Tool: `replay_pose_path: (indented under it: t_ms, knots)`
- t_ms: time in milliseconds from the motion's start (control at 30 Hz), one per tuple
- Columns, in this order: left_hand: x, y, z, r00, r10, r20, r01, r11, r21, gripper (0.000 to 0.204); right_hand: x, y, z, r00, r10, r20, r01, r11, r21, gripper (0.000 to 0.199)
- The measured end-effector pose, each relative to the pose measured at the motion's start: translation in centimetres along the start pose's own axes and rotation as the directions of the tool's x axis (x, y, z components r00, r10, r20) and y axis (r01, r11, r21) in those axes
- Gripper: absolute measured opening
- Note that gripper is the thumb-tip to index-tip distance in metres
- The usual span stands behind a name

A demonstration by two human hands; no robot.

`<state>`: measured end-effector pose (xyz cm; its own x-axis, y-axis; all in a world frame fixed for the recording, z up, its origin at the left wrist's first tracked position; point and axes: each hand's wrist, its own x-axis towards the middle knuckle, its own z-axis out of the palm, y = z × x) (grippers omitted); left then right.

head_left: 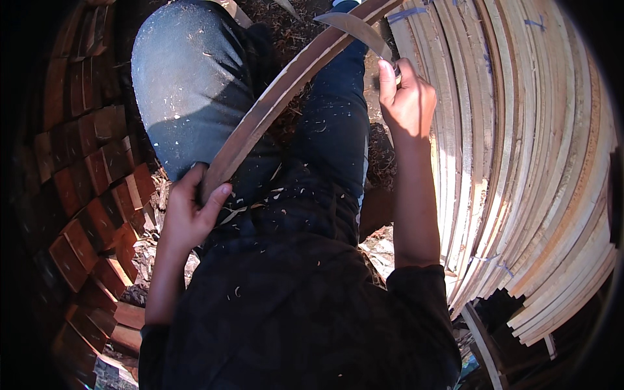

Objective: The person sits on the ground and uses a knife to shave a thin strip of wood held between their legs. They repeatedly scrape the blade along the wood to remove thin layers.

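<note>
A long brown wooden strip (286, 91) runs from my lap up toward the top right, lying across my jeans. My left hand (192, 211) grips its near end against my left thigh. My right hand (406, 97) is closed around the handle of a curved knife; the blade (354, 29) rests on the strip's upper part. Pale wood shavings are scattered over my dark shirt and jeans.
A large stack of pale wooden slats (520, 162) lies on my right, with blue ties here and there. Stacked reddish-brown wood blocks (84, 195) curve round on my left. Shavings (383, 156) cover the ground between my legs.
</note>
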<state>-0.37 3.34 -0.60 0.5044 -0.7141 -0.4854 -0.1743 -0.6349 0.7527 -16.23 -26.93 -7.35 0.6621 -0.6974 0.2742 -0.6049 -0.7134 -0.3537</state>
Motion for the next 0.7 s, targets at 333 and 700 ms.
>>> replay_pose_path:
  t_ms: [333, 700]
  knots:
    - [0.1, -0.2, 0.0, 1.000, 0.028, -0.002, -0.028, 1.000, -0.007, 0.033, 1.8, 2.4, -0.9, 0.994, -0.104, -0.026, 0.097, 0.977, -0.187, 0.037]
    - [0.2, 0.4, -0.9, 0.987, -0.099, 0.126, 0.108, 0.992, -0.059, 0.033, 2.6, 3.0, -1.6, 0.997, -0.061, -0.040, 0.050, 0.969, -0.243, 0.040]
